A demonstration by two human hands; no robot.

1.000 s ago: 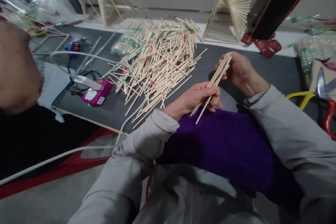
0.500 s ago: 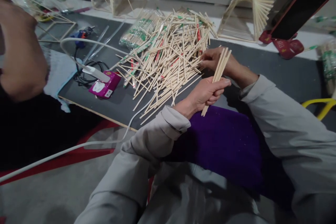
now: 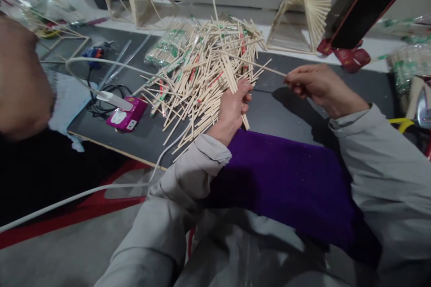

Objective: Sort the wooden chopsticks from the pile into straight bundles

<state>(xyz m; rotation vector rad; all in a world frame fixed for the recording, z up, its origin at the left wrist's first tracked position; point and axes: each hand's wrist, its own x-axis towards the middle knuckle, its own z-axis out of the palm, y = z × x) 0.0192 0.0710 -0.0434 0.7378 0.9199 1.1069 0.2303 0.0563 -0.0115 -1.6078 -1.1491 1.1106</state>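
My left hand (image 3: pixel 233 104) is closed around a small bundle of wooden chopsticks (image 3: pixel 230 74), which tilts over the near right side of a loose heap. In my right hand (image 3: pixel 311 81), farther right above the grey table, one single chopstick (image 3: pixel 269 69) is pinched at its end. That stick points left towards the heap of chopsticks (image 3: pixel 198 71), where its far tip is hard to separate from the others. Scraps of green and red printed wrapper lie among the heap. A purple cloth (image 3: pixel 283 170) covers my lap below both hands.
A magenta power adapter (image 3: pixel 126 114) with a white plug and cable sits left of the heap. Behind are a wrapped chopstick pack (image 3: pixel 170 40) and a fan-shaped stick model (image 3: pixel 318 6). Another person's arm (image 3: pixel 23 80) is at far left; a glue gun (image 3: pixel 92 56) lies nearby.
My right hand has moved right, away from the heap, and now holds a single chopstick. My left hand has shifted left and up with its bundle, which now leans left.
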